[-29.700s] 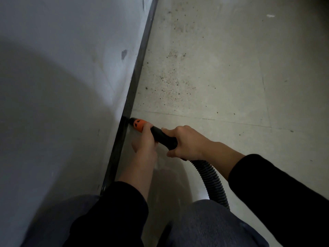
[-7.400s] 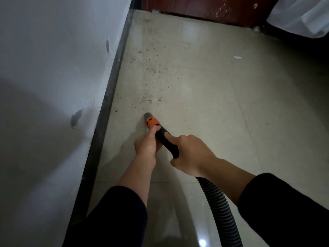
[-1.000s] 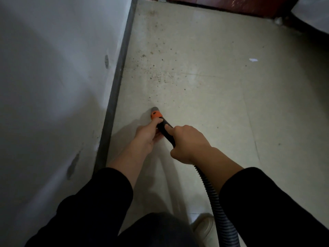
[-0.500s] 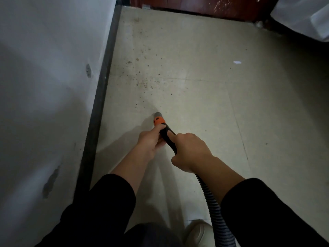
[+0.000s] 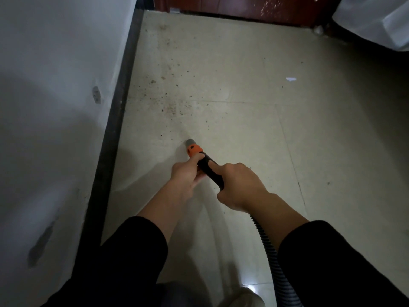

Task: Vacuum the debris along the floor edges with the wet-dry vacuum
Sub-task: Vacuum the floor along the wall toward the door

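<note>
The vacuum nozzle [image 5: 193,147], grey-tipped with an orange collar, rests low on the pale floor tile. My left hand [image 5: 185,174] grips the black tube just behind the orange collar. My right hand [image 5: 238,185] grips the black handle further back, its index finger lying along the tube. A ribbed grey hose [image 5: 272,260] runs back past my right forearm. Dark specks of debris [image 5: 172,107] lie scattered ahead of the nozzle, thickest along the tile joint near the wall.
A white wall [image 5: 55,85] with a dark baseboard [image 5: 115,134] runs along the left. A dark red door [image 5: 232,5] closes the far end. White fabric [image 5: 376,21] hangs at the top right. A white scrap [image 5: 291,79] lies on the floor.
The nozzle and both hands have stayed on the floor tile with the same grip. The view has shifted slightly, and the debris patch sits a little further from the nozzle tip.
</note>
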`<state>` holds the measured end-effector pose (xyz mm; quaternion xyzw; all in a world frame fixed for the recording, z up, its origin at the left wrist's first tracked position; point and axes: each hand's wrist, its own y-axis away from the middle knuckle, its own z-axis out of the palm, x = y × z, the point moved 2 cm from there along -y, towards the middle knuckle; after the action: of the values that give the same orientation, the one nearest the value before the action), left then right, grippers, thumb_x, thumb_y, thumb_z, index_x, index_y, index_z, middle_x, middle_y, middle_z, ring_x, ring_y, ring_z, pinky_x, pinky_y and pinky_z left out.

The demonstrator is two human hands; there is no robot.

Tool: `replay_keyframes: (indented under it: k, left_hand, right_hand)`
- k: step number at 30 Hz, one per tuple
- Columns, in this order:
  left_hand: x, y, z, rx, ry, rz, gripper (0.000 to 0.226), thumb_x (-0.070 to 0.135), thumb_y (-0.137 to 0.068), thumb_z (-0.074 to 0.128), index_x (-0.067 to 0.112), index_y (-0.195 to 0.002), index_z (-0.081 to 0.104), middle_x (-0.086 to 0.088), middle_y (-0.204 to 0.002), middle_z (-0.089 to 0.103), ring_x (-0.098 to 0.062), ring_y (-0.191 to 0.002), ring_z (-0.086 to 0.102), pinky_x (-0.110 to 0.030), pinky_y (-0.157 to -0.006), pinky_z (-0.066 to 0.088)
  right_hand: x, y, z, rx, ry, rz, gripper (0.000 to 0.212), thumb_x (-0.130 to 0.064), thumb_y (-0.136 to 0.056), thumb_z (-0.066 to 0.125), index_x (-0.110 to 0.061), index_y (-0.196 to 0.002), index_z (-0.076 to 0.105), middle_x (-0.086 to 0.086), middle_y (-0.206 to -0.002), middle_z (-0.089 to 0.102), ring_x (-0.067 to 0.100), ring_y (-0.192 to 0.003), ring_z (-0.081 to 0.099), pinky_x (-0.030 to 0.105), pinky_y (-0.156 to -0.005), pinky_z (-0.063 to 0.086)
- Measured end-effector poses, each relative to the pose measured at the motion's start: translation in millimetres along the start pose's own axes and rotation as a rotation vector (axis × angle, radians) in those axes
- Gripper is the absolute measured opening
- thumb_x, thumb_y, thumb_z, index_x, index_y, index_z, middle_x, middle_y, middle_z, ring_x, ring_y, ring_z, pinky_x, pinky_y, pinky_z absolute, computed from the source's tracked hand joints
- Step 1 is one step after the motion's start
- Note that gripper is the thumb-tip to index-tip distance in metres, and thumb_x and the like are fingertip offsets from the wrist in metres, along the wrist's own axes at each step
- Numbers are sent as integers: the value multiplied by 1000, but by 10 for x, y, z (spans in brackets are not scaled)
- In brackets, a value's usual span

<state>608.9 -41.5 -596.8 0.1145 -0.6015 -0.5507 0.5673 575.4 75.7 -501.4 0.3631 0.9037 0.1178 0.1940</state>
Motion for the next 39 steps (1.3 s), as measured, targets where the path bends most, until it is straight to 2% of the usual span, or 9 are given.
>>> replay_keyframes:
  k: [8, 13, 18, 22, 28, 31, 33, 35, 39]
  left_hand:
    - [245, 46, -99, 102, -54, -17, 28, 20, -91, 67, -3, -108, 64, -15, -95, 71, -18, -83, 69, -25, -65, 54]
    - [485, 122, -150, 131, -38, -19, 17, 17, -94, 63, 0, -98, 61, -16, -98, 66, -19, -86, 64, -29, -82, 50]
    - [630, 43, -332, 100, 13, -8, 13, 16, -96, 60, 3, -93, 61, -14, -97, 66, -19, -91, 63, -28, -90, 47]
    - [699, 21, -498, 91, 28, -5, 13, 17, -95, 61, 4, -95, 63, -12, -97, 67, -16, -89, 64, -26, -80, 50]
    - [609, 132, -487, 46, 54, -39, 15, 17, -96, 61, 3, -96, 62, -11, -94, 66, -14, -86, 63, -24, -70, 51]
    - [525, 192, -422, 37, 73, -63, 14, 17, -95, 62, 4, -90, 62, -9, -90, 66, -13, -81, 63, -23, -71, 52]
    - [463, 233, -375, 34, 90, -73, 13, 17, -93, 63, 4, -90, 63, -9, -87, 67, -13, -79, 64, -19, -60, 54]
    - [397, 281, -342, 21, 128, -86, 14, 16, -93, 64, 2, -95, 64, -10, -87, 69, -14, -78, 65, -18, -52, 54]
    - [307, 338, -391, -4, 180, -124, 24, 17, -92, 66, 0, -109, 64, -11, -94, 71, -15, -85, 68, -19, -52, 55]
  right_hand:
    - [-24, -270, -228, -105, -9, -158, 60, -11, -77, 56, -21, -136, 46, -3, -66, 36, 12, -55, 34, 26, -45, 24]
    - [-126, -495, -351, -160, 17, -252, 55, -14, -77, 59, -17, -131, 50, -3, -66, 33, 19, -62, 38, 25, -45, 22]
    - [-273, -721, -325, -162, 34, -319, 54, -15, -79, 57, -18, -132, 50, -3, -66, 34, 20, -63, 42, 26, -45, 24]
    - [-420, -777, -309, -150, 63, -360, 48, -15, -81, 56, -16, -129, 51, -3, -65, 34, 11, -54, 34, 26, -45, 23]
    - [-442, -673, -313, -175, 67, -315, 51, -17, -77, 59, -17, -128, 53, -3, -64, 38, 14, -55, 38, 25, -46, 25]
    - [-391, -579, -346, -206, 83, -285, 58, -15, -76, 60, -20, -133, 50, -2, -63, 41, 11, -53, 40, 26, -47, 29]
    - [-366, -504, -399, -236, 86, -278, 64, -11, -76, 59, -24, -137, 47, -1, -62, 43, 11, -52, 41, 27, -50, 36]
    - [-343, -442, -457, -263, 98, -268, 68, -9, -76, 59, -27, -140, 45, -1, -61, 45, 11, -51, 43, 30, -53, 42]
    - [-342, -392, -509, -347, 82, -262, 76, -8, -74, 62, -31, -143, 42, 1, -57, 56, 13, -46, 54, 35, -58, 55]
